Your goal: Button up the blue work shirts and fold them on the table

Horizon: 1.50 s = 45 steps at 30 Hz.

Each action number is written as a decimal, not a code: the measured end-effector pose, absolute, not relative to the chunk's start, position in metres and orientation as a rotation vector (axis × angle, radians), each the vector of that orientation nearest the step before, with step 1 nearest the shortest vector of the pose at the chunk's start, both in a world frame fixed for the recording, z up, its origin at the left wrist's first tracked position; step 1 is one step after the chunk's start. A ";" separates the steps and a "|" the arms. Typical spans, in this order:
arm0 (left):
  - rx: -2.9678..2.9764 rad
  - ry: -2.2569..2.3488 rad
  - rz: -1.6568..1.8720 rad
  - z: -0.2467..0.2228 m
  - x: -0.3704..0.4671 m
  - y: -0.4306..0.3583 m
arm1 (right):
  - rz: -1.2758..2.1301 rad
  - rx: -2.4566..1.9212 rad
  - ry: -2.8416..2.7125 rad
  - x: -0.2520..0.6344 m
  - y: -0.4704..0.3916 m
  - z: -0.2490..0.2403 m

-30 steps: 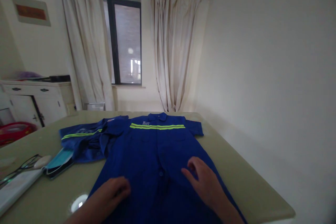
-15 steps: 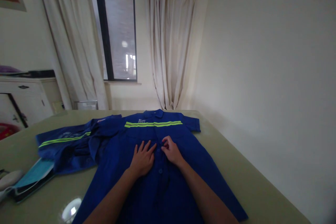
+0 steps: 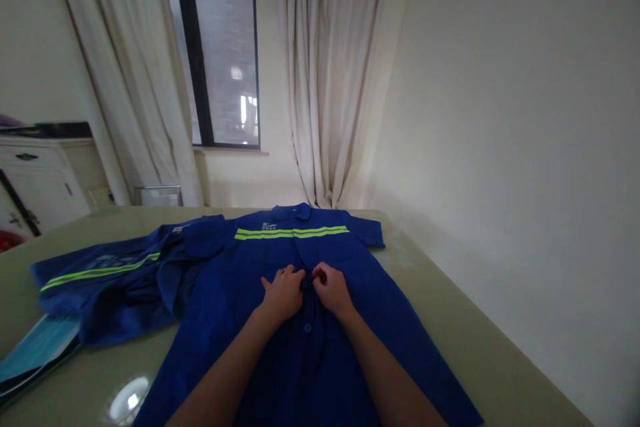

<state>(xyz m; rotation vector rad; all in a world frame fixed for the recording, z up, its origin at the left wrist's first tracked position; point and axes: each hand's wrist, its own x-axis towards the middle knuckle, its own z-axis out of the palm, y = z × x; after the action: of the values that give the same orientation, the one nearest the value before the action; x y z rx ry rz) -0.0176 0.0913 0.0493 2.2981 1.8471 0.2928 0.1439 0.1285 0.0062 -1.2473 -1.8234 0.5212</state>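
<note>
A blue short-sleeved work shirt (image 3: 380,320) with yellow-green reflective stripes lies spread face up, its collar pointing away from me. Down its middle runs a button placket, where a dark button (image 3: 307,327) shows below my hands. My left hand (image 3: 284,293) is closed at the placket, fingers curled and pinching the cloth edge beside a button. Just to its right, my right hand (image 3: 331,288) has thumb and forefinger pinched on the other side of the placket. The fingertips are close together, and they partly hide the button between them.
Left of the shirt lies a second, rumpled blue garment (image 3: 130,293) with a similar stripe. A light-blue face mask (image 3: 40,350) rests at the left on the pale green table (image 3: 450,307). A wall (image 3: 525,167) borders the right; curtains (image 3: 335,80) and a window stand behind.
My left hand has gone from lying flat with fingers spread to curled in at the placket. The right hand stays pinched there. The view has shifted slightly.
</note>
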 end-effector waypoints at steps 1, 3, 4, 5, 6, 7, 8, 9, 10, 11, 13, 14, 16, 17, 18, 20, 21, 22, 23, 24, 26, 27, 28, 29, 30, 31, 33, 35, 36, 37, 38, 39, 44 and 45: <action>2.305 1.856 0.350 0.049 -0.016 0.092 | 0.496 -1.269 -1.833 0.143 0.126 0.008; 2.320 1.845 0.507 0.043 -0.014 0.094 | 0.414 -1.338 -1.869 0.140 0.121 0.012; 2.325 1.807 0.583 0.040 -0.015 0.095 | 0.367 -1.384 -1.893 0.138 0.118 0.014; 2.327 1.752 0.644 0.036 -0.017 0.096 | 0.323 -1.432 -1.916 0.137 0.115 0.017; 2.321 1.691 0.685 0.033 -0.019 0.097 | 0.292 -1.474 -1.935 0.135 0.113 0.019; 2.306 1.630 0.714 0.031 -0.022 0.099 | 0.282 -1.505 -1.947 0.134 0.111 0.021; 2.288 1.573 0.738 0.029 -0.024 0.100 | 0.287 -1.525 -1.956 0.133 0.110 0.023; 2.272 1.523 0.758 0.027 -0.027 0.102 | 0.303 -1.537 -1.959 0.133 0.110 0.024; 2.257 1.481 0.776 0.026 -0.029 0.104 | 0.324 -1.539 -1.955 0.133 0.110 0.024; 2.243 1.450 0.793 0.025 -0.031 0.105 | 0.345 -1.530 -1.949 0.134 0.111 0.024; 2.225 1.427 0.831 0.024 -0.034 0.108 | 0.376 -1.475 -1.935 0.136 0.113 0.022; 2.217 1.435 0.850 0.023 -0.034 0.109 | 0.388 -1.435 -1.932 0.136 0.113 0.021; 2.208 1.458 0.875 0.021 -0.034 0.111 | 0.415 -1.365 -1.938 0.138 0.114 0.019; 2.209 1.463 0.880 0.021 -0.034 0.111 | 0.431 -1.345 -1.944 0.138 0.114 0.019; 2.213 1.461 0.881 0.020 -0.033 0.111 | 0.445 -1.334 -1.952 0.138 0.114 0.018; 2.224 1.456 0.888 0.020 -0.033 0.110 | 0.461 -1.320 -1.966 0.137 0.114 0.019; 2.231 1.454 0.893 0.021 -0.032 0.110 | 0.463 -1.315 -1.971 0.137 0.113 0.019; 2.237 1.453 0.898 0.021 -0.032 0.109 | 0.463 -1.310 -1.975 0.137 0.113 0.020; 2.243 1.453 0.903 0.021 -0.032 0.109 | 0.462 -1.307 -1.978 0.137 0.112 0.021; 2.247 1.454 0.908 0.021 -0.031 0.109 | 0.464 -1.304 -1.981 0.137 0.112 0.022; 2.249 1.460 0.915 0.021 -0.031 0.108 | 0.478 -1.304 -1.982 0.137 0.111 0.023; 2.247 1.466 0.918 0.020 -0.031 0.108 | 0.487 -1.304 -1.980 0.137 0.111 0.024; 2.244 1.471 0.921 0.020 -0.031 0.109 | 0.494 -1.304 -1.979 0.137 0.111 0.025; 2.243 1.475 0.924 0.020 -0.031 0.109 | 0.497 -1.302 -1.978 0.137 0.111 0.025; 2.242 1.479 0.928 0.019 -0.031 0.109 | 0.495 -1.298 -1.978 0.137 0.111 0.025; 2.243 1.480 0.932 0.019 -0.031 0.109 | 0.490 -1.291 -1.978 0.138 0.111 0.025; 2.241 1.481 0.933 0.018 -0.032 0.109 | 0.486 -1.275 -1.978 0.138 0.111 0.025; 2.228 1.493 0.927 0.017 -0.032 0.110 | 0.491 -1.264 -1.977 0.139 0.111 0.025; 2.217 1.503 0.925 0.017 -0.033 0.110 | 0.496 -1.260 -1.978 0.139 0.111 0.025; 2.205 1.515 0.923 0.016 -0.033 0.111 | 0.503 -1.257 -1.975 0.139 0.112 0.024; 2.194 1.525 0.923 0.016 -0.033 0.112 | 0.512 -1.253 -1.969 0.139 0.112 0.024; 2.186 1.531 0.924 0.015 -0.032 0.112 | 0.522 -1.248 -1.958 0.140 0.113 0.024; 2.197 1.528 0.928 0.016 -0.031 0.110 | 0.571 -1.232 -1.903 0.140 0.115 0.022; 2.206 1.523 0.928 0.017 -0.031 0.110 | 0.576 -1.226 -1.902 0.141 0.115 0.021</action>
<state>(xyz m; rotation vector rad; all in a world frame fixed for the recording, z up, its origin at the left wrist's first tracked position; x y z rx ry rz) -0.0312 0.1097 0.0167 2.2064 1.5231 0.9283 0.1405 0.1151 0.0215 -1.2258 -1.9016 0.5760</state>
